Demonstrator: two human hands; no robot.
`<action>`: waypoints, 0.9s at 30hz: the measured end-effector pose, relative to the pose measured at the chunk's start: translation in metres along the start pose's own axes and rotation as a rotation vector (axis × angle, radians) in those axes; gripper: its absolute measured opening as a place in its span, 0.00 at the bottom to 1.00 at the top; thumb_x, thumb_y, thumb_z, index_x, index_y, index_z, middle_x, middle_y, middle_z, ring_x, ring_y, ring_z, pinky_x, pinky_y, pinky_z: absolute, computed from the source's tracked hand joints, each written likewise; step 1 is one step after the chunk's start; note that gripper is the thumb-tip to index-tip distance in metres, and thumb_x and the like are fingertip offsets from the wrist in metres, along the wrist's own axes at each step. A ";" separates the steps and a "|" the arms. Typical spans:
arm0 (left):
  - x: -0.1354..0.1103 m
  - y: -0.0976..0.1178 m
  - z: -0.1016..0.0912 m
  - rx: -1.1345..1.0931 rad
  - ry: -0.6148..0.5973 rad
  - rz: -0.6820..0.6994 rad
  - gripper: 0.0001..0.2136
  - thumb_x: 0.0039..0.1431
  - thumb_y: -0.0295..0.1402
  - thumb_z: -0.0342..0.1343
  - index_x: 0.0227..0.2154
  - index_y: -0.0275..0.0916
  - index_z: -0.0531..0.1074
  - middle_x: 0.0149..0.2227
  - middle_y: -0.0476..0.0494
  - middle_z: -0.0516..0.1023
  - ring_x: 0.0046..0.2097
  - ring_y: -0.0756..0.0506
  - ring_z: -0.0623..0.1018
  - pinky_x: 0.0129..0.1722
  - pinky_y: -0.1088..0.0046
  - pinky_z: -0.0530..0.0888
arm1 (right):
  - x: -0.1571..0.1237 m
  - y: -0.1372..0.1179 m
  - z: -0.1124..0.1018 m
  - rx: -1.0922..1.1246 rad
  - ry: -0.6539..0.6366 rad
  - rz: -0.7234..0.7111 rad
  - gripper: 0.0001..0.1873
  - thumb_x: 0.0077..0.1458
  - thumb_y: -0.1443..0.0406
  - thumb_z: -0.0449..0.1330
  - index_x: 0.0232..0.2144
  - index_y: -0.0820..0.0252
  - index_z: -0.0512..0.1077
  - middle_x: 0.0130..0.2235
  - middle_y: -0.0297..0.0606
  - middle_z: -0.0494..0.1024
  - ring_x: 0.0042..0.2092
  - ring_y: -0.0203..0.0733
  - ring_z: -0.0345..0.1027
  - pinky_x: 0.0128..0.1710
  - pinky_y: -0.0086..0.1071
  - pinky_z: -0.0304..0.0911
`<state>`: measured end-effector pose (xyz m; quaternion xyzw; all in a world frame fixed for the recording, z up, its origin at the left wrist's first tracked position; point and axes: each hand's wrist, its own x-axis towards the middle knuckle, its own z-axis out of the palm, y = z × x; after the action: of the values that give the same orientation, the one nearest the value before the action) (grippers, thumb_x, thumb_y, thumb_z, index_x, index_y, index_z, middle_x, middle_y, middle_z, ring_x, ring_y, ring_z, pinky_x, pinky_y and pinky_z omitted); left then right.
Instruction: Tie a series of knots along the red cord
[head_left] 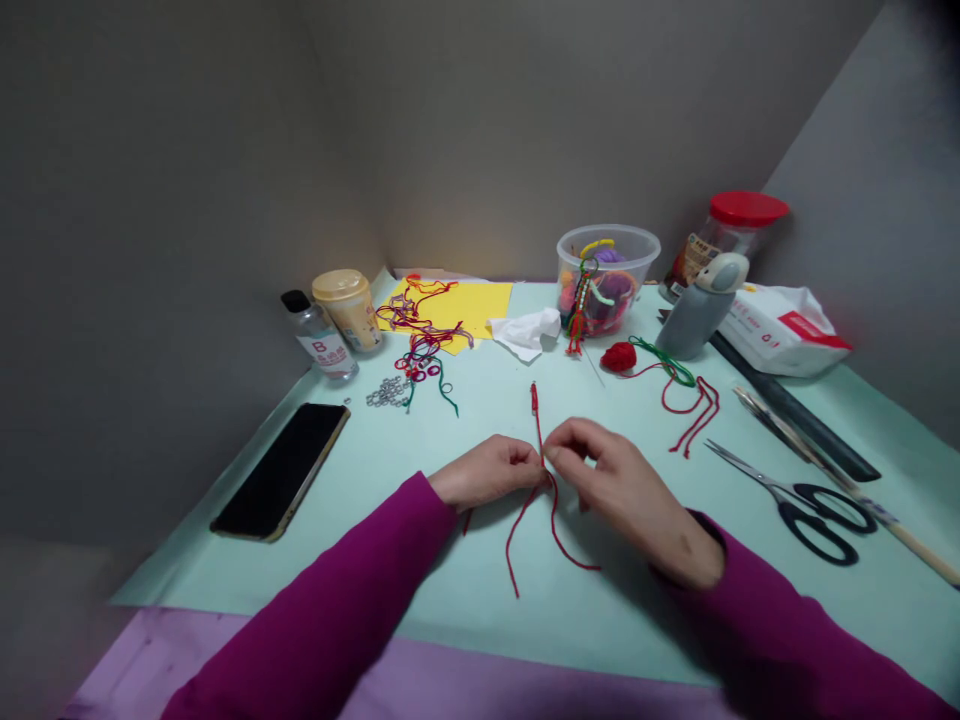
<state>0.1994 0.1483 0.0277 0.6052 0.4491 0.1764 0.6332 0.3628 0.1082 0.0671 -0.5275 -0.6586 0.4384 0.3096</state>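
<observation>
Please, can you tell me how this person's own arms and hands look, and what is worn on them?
Both arms are covered by long magenta sleeves, the left sleeve and the right sleeve, which reach the wrists. The left hand and the right hand are bare, with no gloves or rings that I can see.

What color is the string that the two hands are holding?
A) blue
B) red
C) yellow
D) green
B. The string pinched between the fingers of the left hand and the right hand is red, and its loose ends lying on the table are red too.
</observation>
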 end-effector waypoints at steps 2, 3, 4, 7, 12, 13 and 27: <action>0.000 0.000 -0.001 -0.021 -0.023 0.024 0.10 0.47 0.37 0.57 0.22 0.34 0.67 0.25 0.50 0.69 0.28 0.53 0.66 0.31 0.77 0.63 | 0.010 0.007 -0.003 0.178 0.023 0.139 0.06 0.52 0.63 0.54 0.33 0.59 0.66 0.30 0.35 0.70 0.28 0.35 0.64 0.22 0.28 0.61; 0.000 0.000 -0.001 -0.038 -0.037 0.037 0.10 0.48 0.37 0.57 0.22 0.34 0.67 0.25 0.50 0.70 0.28 0.53 0.66 0.32 0.77 0.63 | 0.014 0.010 -0.003 0.256 -0.007 0.206 0.08 0.51 0.63 0.55 0.35 0.59 0.65 0.31 0.36 0.71 0.28 0.36 0.65 0.21 0.27 0.62; -0.001 0.000 -0.002 -0.053 -0.041 0.040 0.11 0.48 0.37 0.57 0.22 0.34 0.67 0.25 0.50 0.70 0.28 0.53 0.66 0.32 0.77 0.62 | 0.016 0.012 -0.002 0.328 -0.057 0.267 0.09 0.51 0.62 0.56 0.35 0.59 0.64 0.31 0.37 0.71 0.29 0.37 0.67 0.19 0.27 0.62; -0.002 0.001 -0.004 -0.077 -0.062 0.028 0.13 0.48 0.40 0.57 0.22 0.34 0.66 0.23 0.52 0.67 0.26 0.54 0.63 0.28 0.78 0.59 | 0.017 0.018 0.000 0.488 -0.248 0.387 0.11 0.51 0.60 0.57 0.34 0.60 0.63 0.33 0.39 0.72 0.31 0.39 0.70 0.15 0.24 0.59; -0.001 -0.002 -0.008 -0.041 -0.077 0.014 0.14 0.47 0.41 0.58 0.22 0.35 0.64 0.21 0.54 0.62 0.24 0.55 0.58 0.25 0.78 0.55 | 0.019 0.026 -0.002 0.435 -0.456 0.418 0.10 0.53 0.59 0.55 0.29 0.59 0.61 0.23 0.29 0.67 0.17 0.27 0.55 0.11 0.21 0.48; 0.000 -0.003 -0.008 -0.021 -0.066 0.014 0.13 0.46 0.40 0.58 0.22 0.35 0.64 0.21 0.54 0.62 0.24 0.55 0.58 0.25 0.78 0.55 | 0.020 0.027 -0.003 0.380 -0.435 0.414 0.09 0.53 0.60 0.55 0.28 0.59 0.61 0.20 0.27 0.63 0.16 0.26 0.50 0.11 0.20 0.45; -0.008 0.002 -0.001 0.460 0.095 0.084 0.10 0.50 0.37 0.49 0.22 0.35 0.67 0.21 0.52 0.63 0.26 0.53 0.61 0.24 0.78 0.58 | 0.025 0.028 0.000 0.115 -0.310 0.276 0.08 0.49 0.66 0.51 0.20 0.61 0.63 0.18 0.25 0.54 0.21 0.29 0.43 0.20 0.28 0.40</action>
<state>0.1947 0.1432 0.0325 0.7428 0.4812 0.1240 0.4487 0.3684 0.1340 0.0403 -0.5203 -0.5936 0.5896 0.1712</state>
